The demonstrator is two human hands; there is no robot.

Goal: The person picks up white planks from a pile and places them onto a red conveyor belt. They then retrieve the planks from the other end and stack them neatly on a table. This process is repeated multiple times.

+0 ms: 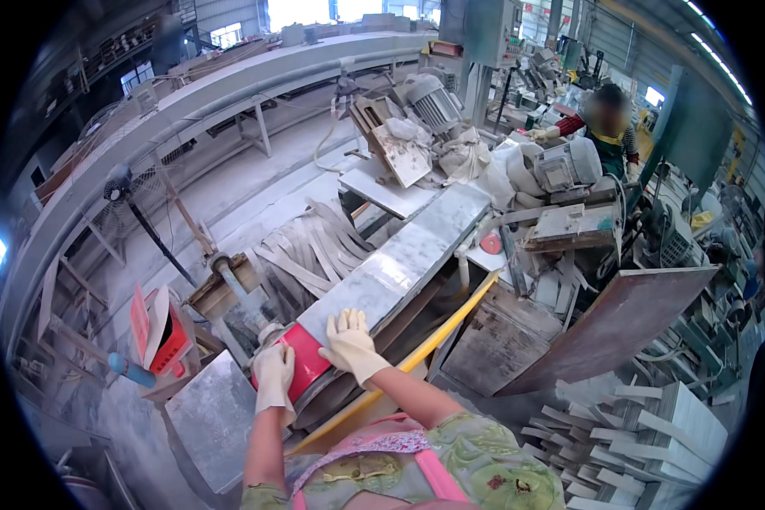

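Note:
A long grey-white stone slab (408, 255) lies on the machine bed, running away from me toward a motor head (561, 166). My right hand (348, 344), in a pale glove, rests flat on the slab's near end with fingers spread. My left hand (274, 378), also gloved, presses against a red roller (308, 361) under that near end. A yellow rail (450, 319) runs along the slab's right side.
A second person (608, 119) works at the far end of the machine. Cut stone strips (314, 251) pile up left of the slab, and more stacked strips (646, 433) lie at lower right. A standing fan (123, 191) and a red box (166, 336) are at left.

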